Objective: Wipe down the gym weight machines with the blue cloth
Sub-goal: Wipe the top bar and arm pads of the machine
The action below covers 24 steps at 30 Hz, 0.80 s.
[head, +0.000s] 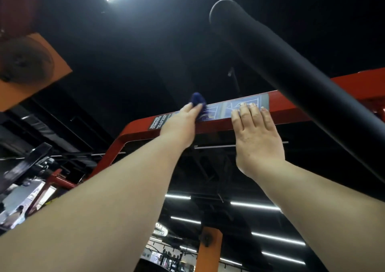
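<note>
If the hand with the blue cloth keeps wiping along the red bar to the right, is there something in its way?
Yes. The right hand rests flat on the red metal crossbar, over the printed instruction sticker, directly to the right of the crumpled blue cloth that the left hand holds against the bar.

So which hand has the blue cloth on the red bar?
The left hand grips the blue cloth against the red bar; the right hand rests bare, fingers flat.

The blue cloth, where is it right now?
In the head view, the cloth sits left of centre, held by the left hand against the red bar, beside the label.
</note>
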Motion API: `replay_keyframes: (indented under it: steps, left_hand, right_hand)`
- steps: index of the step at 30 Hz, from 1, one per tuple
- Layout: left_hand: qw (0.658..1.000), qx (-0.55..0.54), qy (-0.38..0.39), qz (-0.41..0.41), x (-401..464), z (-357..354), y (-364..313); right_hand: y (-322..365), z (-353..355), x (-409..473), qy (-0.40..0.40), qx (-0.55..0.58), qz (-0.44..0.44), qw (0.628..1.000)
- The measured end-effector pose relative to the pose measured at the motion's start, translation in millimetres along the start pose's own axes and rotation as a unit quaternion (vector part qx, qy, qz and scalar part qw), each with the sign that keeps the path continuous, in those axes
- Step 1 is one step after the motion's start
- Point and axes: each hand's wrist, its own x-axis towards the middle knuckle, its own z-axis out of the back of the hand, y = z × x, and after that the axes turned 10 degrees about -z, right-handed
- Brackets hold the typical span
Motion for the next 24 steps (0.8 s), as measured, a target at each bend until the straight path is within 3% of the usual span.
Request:
replay_keyframes:
  steps: [2,4,7,9,10,12,15,17,19,21,22,24]
  left_hand:
    - [0.991,0.04,0.062,0.112,-10,8,31]
    - [0.985,0.056,0.081,0.145,-14,13,38]
    - [0.999,-0.043,-0.033,0.005,-5,6,6]
    - [0.993,-0.064,-0.064,-0.082,2,-6,-10]
    - [0.993,-0.048,-0.057,-0.086,6,-12,-5]
    - [1.0,-0.014,-0.012,0.009,13,-12,17]
    - [0.977,0.044,0.081,0.19,16,1,36]
    - [0.991,0.015,0.021,0.131,16,-1,18]
    - [0.996,-0.058,-0.071,0.0,7,-9,-12]
    - [0.992,-0.058,-0.086,-0.068,5,-19,-15]
    - [0.996,-0.048,-0.064,-0.039,6,-18,-6]
    - [0.993,-0.03,0.02,0.111,9,-6,25]
  right_hand:
    - [1,1,0,-0.005,0.0,0.008,1.0]
    - [1,0,1,-0.001,-0.005,0.004,1.0]
    - [3,-4,1,-0.009,0.003,0.002,1.0]
    - [4,-5,0,-0.011,0.01,-0.006,1.0]
    - [5,-5,0,-0.011,0.011,-0.009,1.0]
    - [7,-4,0,-0.014,0.013,-0.005,1.0]
    - [3,-4,0,-0.01,0.025,0.008,1.0]
    - [-2,-3,0,-0.001,0.03,0.012,0.999]
    - [-2,-2,0,0.004,0.045,0.01,0.999]
    - [-2,0,0,0.013,0.047,0.006,0.999]
    - [-2,1,0,0.017,0.047,0.008,0.999]
    - [-3,1,-1,0.023,0.042,0.009,0.999]
